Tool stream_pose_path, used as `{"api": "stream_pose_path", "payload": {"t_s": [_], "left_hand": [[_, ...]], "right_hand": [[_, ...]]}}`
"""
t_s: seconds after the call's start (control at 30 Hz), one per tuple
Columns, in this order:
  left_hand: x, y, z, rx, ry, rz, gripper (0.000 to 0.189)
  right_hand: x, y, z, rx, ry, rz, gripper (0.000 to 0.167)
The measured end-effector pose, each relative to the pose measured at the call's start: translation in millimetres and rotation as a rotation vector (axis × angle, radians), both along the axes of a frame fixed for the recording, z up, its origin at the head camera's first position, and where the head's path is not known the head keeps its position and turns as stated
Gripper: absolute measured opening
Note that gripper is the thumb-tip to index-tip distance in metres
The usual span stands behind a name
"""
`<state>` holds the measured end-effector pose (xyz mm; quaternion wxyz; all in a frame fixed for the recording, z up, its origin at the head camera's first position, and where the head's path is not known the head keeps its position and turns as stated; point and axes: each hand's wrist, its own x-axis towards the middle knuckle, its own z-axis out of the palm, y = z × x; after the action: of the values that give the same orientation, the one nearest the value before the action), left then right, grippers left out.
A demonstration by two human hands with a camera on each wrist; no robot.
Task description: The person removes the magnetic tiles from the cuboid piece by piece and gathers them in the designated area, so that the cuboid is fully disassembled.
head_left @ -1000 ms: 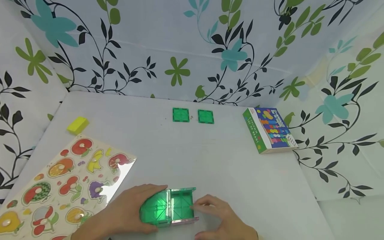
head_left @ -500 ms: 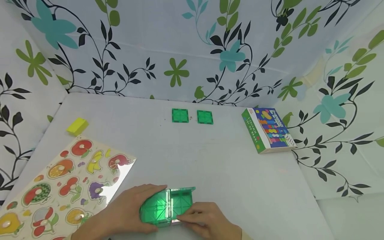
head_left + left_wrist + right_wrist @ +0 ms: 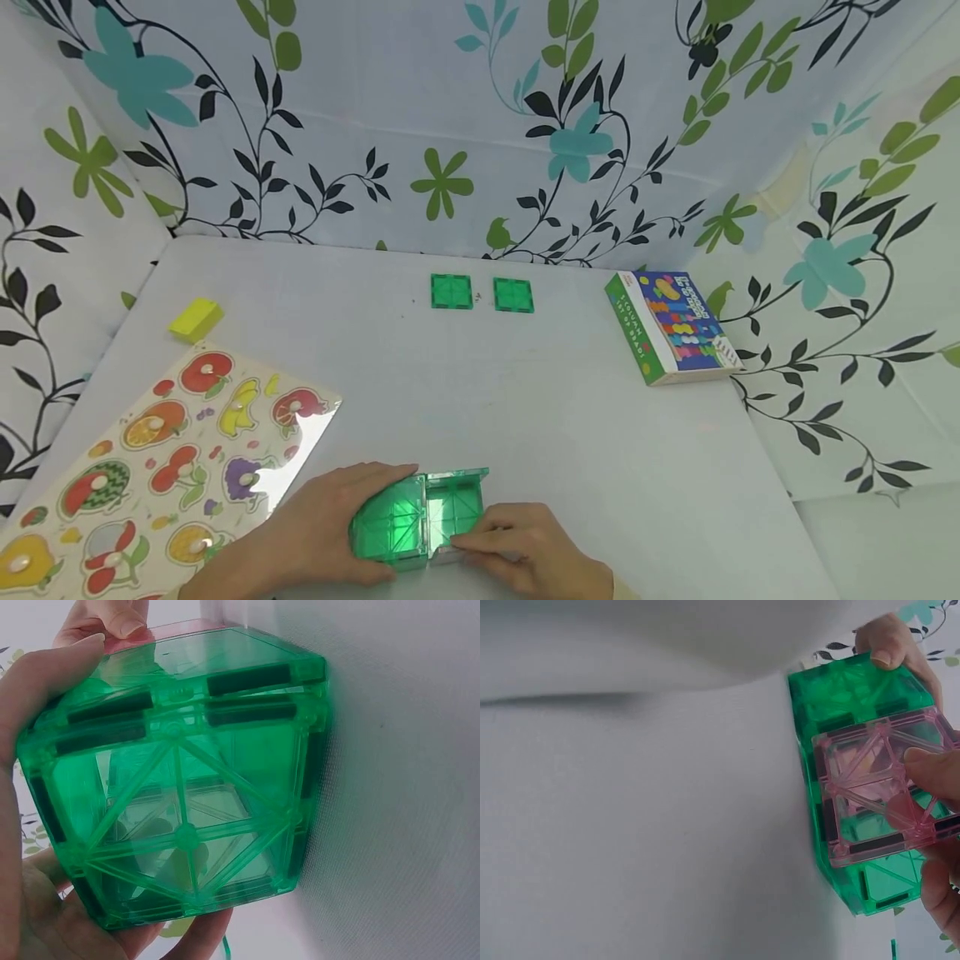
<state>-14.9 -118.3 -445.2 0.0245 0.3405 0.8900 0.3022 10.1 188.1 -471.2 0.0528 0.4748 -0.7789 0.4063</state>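
Note:
A hollow structure of translucent green magnetic tiles [image 3: 390,525] sits at the table's front, with a raised left section and an open-topped right section. My left hand [image 3: 330,521] grips it from the left, thumb and fingers spread across opposite sides, as the left wrist view also shows around the green end tile [image 3: 187,832]. At its near right side, my right hand [image 3: 536,546] pinches a clear pink square magnetic tile [image 3: 862,780]. That tile overlaps the green wall in the right wrist view; my right fingers partly hide it.
Two green square tiles [image 3: 452,292] lie flat at the back. A boxed bead set [image 3: 675,325] is at the right edge. To the left lie a fruit peg puzzle board [image 3: 217,454] and a yellow block [image 3: 197,319]. Floral cloth [image 3: 337,125] hangs behind the white table [image 3: 585,417].
My right hand has moved left from beside the structure's open end to its near side and now pinches the pink tile there. The left hand keeps its grip in place.

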Motion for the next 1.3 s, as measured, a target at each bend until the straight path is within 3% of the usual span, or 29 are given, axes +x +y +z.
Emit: {"api": "stream_pose_path", "payload": {"t_s": [0.23,0.43,0.7,0.83,1.0,1.17,1.3], "left_hand": [[-3.1,0.2,0.9,-0.008,-0.008,0.009,0.096],[-5.4,-0.4,-0.3,-0.018,-0.019,0.009,0.094],[-6.4,-1.9,2.1,-0.032,-0.071,0.016,0.093],[-5.4,-2.7,2.4,-0.027,-0.096,0.018,0.092],[-2.0,-2.4,2.6,-0.011,-0.174,0.019,0.094],[1.4,-2.5,2.6,0.002,-0.255,0.03,0.094],[2.4,-1.7,1.3,0.002,-0.25,0.029,0.094]], "right_hand": [[-3.8,4.0,1.2,-0.04,-0.013,0.011,0.036],[-15.5,14.7,4.7,-0.13,-0.012,0.043,0.039],[-41.5,42.1,32.8,-0.177,-0.104,-0.07,0.05],[-66.5,60.3,56.0,-0.152,-0.095,-0.149,0.051],[-112.2,89.7,76.7,-0.059,-0.108,-0.28,0.046],[-169.1,119.8,77.6,0.05,-0.223,-0.43,0.041],[-208.4,144.0,65.5,0.186,-0.409,-0.58,0.042]]}}
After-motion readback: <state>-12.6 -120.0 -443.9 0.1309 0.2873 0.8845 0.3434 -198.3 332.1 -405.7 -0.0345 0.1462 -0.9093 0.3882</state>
